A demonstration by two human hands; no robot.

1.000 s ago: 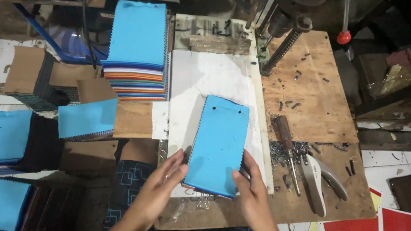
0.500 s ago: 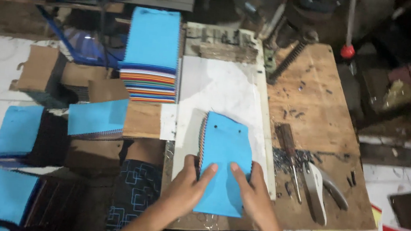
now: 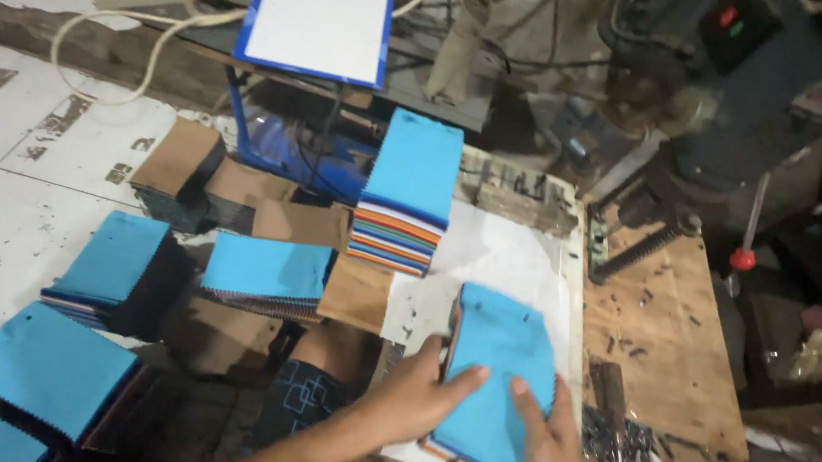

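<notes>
Left hand (image 3: 420, 393) and right hand (image 3: 546, 445) lie spread flat on the blue swatch bundle (image 3: 498, 375) at lower centre — I judge squaring-up in hand, next needing even pressure.

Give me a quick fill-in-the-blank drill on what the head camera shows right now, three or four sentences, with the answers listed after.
1. Both hands, the left hand and the right hand, rest on a stack of swatches whose top sheet is ____ in colour.
2. That stack lies on a ____ sheet spread over the wooden workbench.
3. The tall pile of swatches beyond the hands shows ____ edges below its blue top.
4. The lever at the right ends in a ____ knob.

Missing words: blue; white; multicoloured; red
</notes>
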